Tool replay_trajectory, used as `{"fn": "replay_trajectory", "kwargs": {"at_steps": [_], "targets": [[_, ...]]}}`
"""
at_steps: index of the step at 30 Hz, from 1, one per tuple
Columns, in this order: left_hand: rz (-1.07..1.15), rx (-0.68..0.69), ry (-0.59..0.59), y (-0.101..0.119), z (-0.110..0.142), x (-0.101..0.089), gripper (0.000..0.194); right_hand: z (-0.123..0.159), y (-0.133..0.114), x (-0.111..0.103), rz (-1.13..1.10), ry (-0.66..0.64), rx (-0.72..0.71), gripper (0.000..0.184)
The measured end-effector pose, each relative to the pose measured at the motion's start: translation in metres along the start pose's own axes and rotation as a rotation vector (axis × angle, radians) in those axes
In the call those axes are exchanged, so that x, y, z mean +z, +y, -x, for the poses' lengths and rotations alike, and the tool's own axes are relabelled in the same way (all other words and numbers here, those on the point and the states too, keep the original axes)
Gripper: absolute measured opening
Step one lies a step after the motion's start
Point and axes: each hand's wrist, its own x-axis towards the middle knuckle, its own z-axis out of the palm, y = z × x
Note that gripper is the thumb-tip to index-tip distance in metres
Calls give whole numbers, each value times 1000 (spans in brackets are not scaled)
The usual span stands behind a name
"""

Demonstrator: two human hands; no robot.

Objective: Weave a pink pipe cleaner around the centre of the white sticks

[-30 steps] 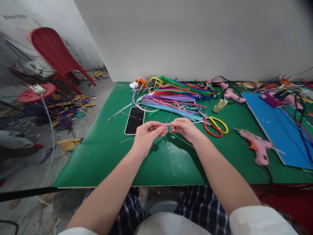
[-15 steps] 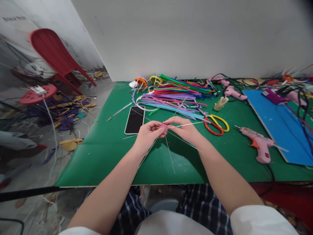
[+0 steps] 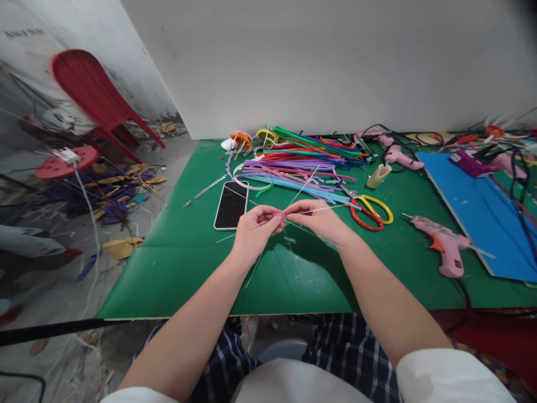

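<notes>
Both hands are meeting above the middle of the green bench (image 3: 180, 263), fingertips pressed together around a small pink piece (image 3: 279, 215). The left hand (image 3: 254, 229) is pinching it from one side while the right hand (image 3: 319, 217) is pinching it from the other, and thin pale wires (image 3: 255, 267) are fanning out from the pinch over the bench. Just beyond the left hand a black phone (image 3: 231, 205) is lying flat. Past the right hand, red-and-yellow scissors (image 3: 369, 210) are resting beside a heap of coloured pipe cleaners (image 3: 300, 165), and a pink glue gun (image 3: 442, 246) is lying further right.
</notes>
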Motion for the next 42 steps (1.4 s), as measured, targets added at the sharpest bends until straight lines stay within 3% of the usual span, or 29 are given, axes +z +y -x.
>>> {"fn": "replay_trajectory", "kwargs": {"at_steps": [12, 18, 30, 42], "targets": [[-19, 30, -12, -4, -1, 1, 26, -5, 8, -1, -61, 44, 35, 22], [-50, 58, 4, -7, -3, 0, 23, -3, 3, -1, -32, 6, 74, 24], [-137, 39, 37, -9, -3, 0, 24, -1, 5, 3, -224, -79, 77, 20], [-59, -3, 17, -11, -4, 1, 26, -1, 3, -5, -104, -89, 66, 19]]}}
